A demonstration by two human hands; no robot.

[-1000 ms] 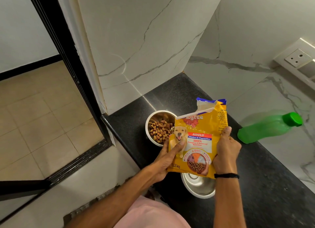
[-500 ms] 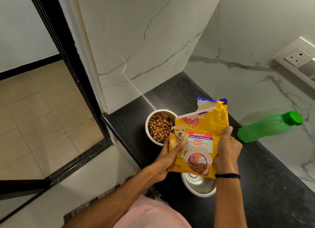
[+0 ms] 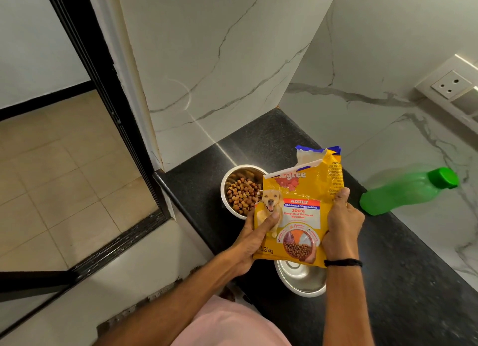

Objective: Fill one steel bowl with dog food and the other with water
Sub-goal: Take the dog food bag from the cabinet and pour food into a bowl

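Observation:
A yellow dog food bag (image 3: 301,208) with a torn-open top is held upright above the black counter (image 3: 403,281). My left hand (image 3: 254,239) grips its lower left edge and my right hand (image 3: 341,226) grips its right side. Behind the bag, a steel bowl (image 3: 227,188) holds brown kibble. A second steel bowl (image 3: 301,281) stands nearer to me, partly hidden under the bag, and its visible part shows bare metal. A green water bottle (image 3: 406,191) with a green cap stands to the right, by the marble wall.
Marble walls close the counter at the back and right. A wall socket (image 3: 450,84) sits high on the right wall. The counter's left edge drops to a tiled floor beside a black door frame (image 3: 103,92).
The bag has stayed upright in both hands, shifting only slightly. Bowls and bottle have not moved.

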